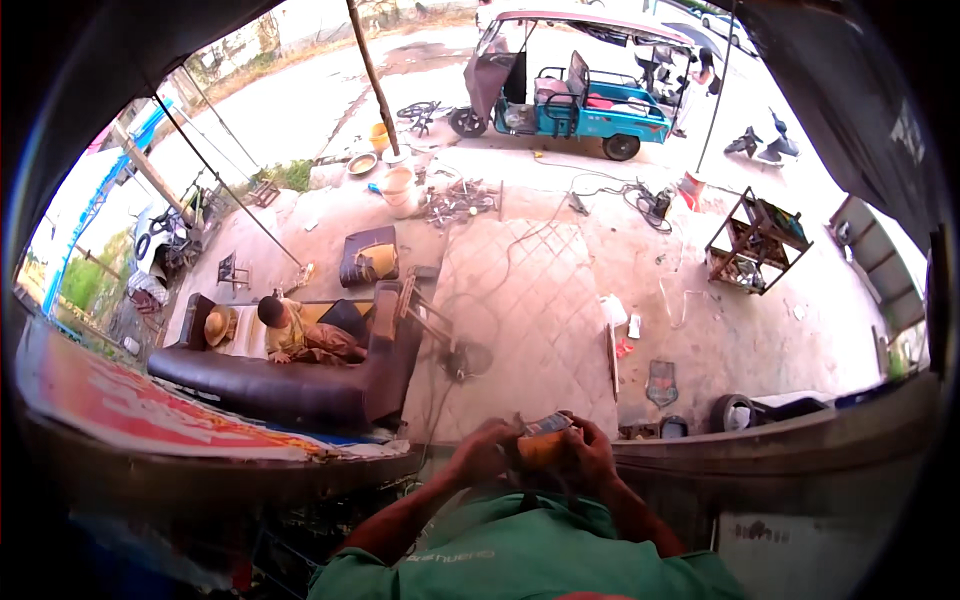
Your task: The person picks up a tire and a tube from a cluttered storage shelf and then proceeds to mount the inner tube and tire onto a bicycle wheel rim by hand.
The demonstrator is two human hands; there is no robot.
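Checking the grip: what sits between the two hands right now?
In the head view, a small orange object sits between the left hand and right hand, both touching it.

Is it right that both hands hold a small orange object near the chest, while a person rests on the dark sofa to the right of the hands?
Not fully. In the head view both hands, left hand and right hand, do hold the small orange object, but the person rests on the dark sofa to the left of the hands, not the right.

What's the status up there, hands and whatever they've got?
Left hand and right hand both gripping small orange object. Held at chest level. Nothing between them.
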